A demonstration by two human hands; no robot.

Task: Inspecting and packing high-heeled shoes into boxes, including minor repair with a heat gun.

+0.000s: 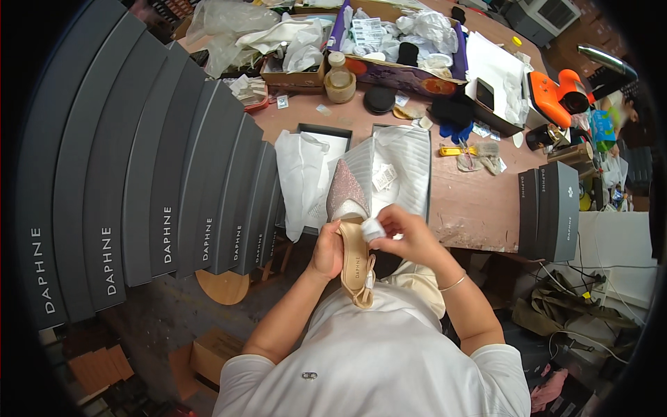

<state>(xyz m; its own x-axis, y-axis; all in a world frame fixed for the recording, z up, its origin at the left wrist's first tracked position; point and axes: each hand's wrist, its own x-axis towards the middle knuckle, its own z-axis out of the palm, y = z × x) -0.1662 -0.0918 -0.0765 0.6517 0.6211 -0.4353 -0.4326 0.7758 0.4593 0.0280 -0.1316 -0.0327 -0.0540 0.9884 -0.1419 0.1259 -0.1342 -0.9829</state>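
glittery pointed shoe (355,251) is at the near edge of the tabletop (479,205), long axis fore-aft, toe away, left hand (326,250) gripping its left side, right hand (408,238) on its right, pinching a white wad (372,229) by the opening (can't tell if they touch).

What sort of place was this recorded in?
Probably a shoe finishing or packing workshop: tall rows of matching grey boxes stand at the left, the left hand holds a glittery pointed shoe, and open boxes with white paper lie on the table.
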